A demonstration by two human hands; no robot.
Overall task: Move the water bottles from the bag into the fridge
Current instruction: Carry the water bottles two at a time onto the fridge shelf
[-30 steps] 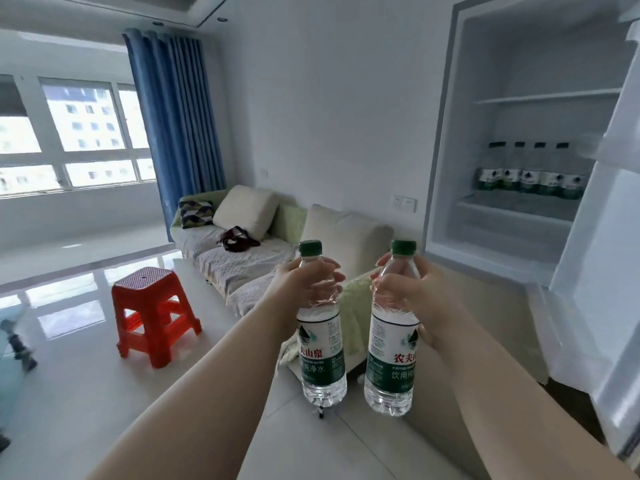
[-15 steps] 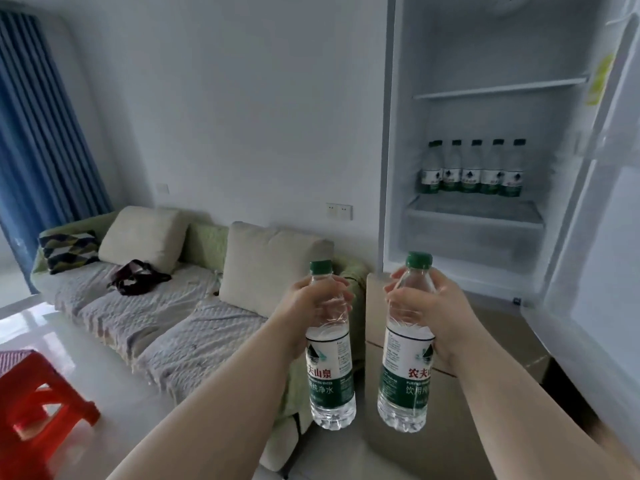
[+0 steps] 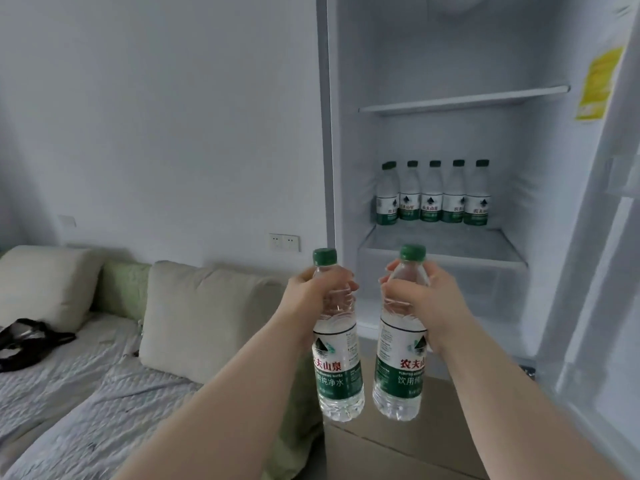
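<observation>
Two bottles (image 3: 337, 358) held — fridge (image 3: 450, 50) holds others (image 3: 432, 199).

Inside the open fridge, the white lower fridge shelf (image 3: 440, 241) carries a row of five clear plastic water bottles with green caps and green-and-white labels (image 3: 432, 194), upright, side by side, right at the back wall. Above it sits a thin white upper shelf (image 3: 464, 98). Over on the left, the grey quilted sofa seat (image 3: 69, 393) bears two cream cushions (image 3: 207, 313), a pale green cushion (image 3: 123, 289) between them, and a black crumpled bundle (image 3: 27, 337) near the left edge.
</observation>
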